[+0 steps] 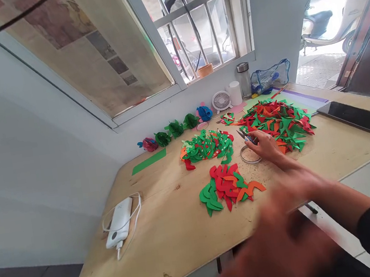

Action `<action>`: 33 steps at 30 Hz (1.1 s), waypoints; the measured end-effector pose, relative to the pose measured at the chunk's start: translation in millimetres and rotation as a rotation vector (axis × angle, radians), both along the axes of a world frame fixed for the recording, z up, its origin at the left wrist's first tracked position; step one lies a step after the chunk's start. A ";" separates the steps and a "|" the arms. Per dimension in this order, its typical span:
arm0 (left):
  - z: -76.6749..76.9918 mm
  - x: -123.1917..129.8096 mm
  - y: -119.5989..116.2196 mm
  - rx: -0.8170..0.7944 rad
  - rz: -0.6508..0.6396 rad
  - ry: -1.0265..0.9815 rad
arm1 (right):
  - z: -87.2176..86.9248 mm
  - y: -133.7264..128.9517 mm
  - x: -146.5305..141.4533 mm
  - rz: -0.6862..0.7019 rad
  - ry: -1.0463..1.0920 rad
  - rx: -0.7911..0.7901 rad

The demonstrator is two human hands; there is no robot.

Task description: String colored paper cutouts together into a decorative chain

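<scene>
My right hand [264, 144] is over the table beside a heap of cut paper scraps [282, 120], its fingers closed on a small pair of scissors [247, 138]. The scissors' pointed blades face the far left. Just below them lies a pale ring [250, 161], perhaps a roll of tape. My left hand [271, 241] is close to the camera at the table's front edge, smeared by motion, so its fingers cannot be made out. Near it lies a pile of red, green and orange curved paper pieces [226, 185]. Behind that sits a second, mostly green pile [207, 147].
A white power bank [119, 223] with a cable lies at left, near a green paper strip [149, 162]. Folded paper decorations [175, 128] line the wall. A small fan [221, 101], glass bottle [244, 79] and clear pouch [271, 76] stand behind; a phone [357, 115] lies right.
</scene>
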State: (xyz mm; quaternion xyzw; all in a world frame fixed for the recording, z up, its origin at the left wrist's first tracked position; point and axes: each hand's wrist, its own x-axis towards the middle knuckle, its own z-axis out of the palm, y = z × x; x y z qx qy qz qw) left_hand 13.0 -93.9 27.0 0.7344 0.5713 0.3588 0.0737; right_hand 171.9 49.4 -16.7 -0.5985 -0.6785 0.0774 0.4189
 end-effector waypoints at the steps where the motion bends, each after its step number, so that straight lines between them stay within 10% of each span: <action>1: -5.1 5.5 -24.4 -0.017 -0.097 0.048 | 0.7 -0.4 0.2 0.007 0.000 -0.008; 5: -26.6 8.0 -90.2 -0.036 -0.443 0.128 | 5.1 -4.1 -0.4 0.015 0.007 -0.022; 8: -33.5 -8.0 -91.2 -0.021 -0.482 0.125 | 9.1 -6.9 -3.2 0.030 0.042 -0.031; 19: 15.7 7.6 35.4 -0.183 -0.306 -0.126 | 60.5 -11.0 40.4 -0.056 0.912 0.082; 26: -0.9 47.8 108.0 -0.173 -0.345 0.235 | 47.2 -3.3 72.3 -0.161 1.033 0.136; 33: -13.5 68.0 123.8 -0.161 -0.353 0.430 | 35.8 -4.0 68.8 -0.153 0.965 0.107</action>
